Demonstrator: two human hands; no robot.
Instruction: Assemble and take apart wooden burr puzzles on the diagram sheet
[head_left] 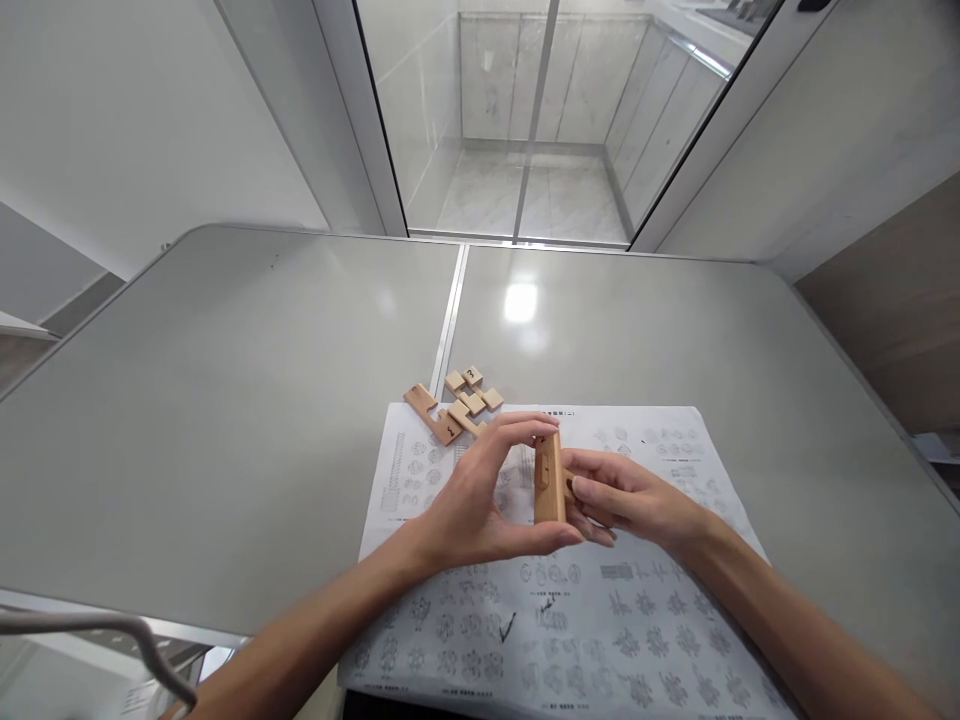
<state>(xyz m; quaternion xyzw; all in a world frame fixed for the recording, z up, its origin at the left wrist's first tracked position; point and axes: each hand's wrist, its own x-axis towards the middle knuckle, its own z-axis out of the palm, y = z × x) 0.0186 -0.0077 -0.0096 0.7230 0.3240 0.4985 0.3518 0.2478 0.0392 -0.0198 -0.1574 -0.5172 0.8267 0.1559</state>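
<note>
Grey bench (225, 420) under white walls and a glass partition: that is my working ground. My left hand (480, 495) pinches a notched wooden block (549, 478) end to end, fingertips on its top, thumb under its bottom, holding it upright above the printed sheet (600, 600). My right hand (626, 497) closes on the same block from the right, fingers against its side. Beyond the left hand, further wooden pieces (457, 405) lie in a loose cluster at the sheet's far left corner, partly on bare bench, two showing marked numbers.
</note>
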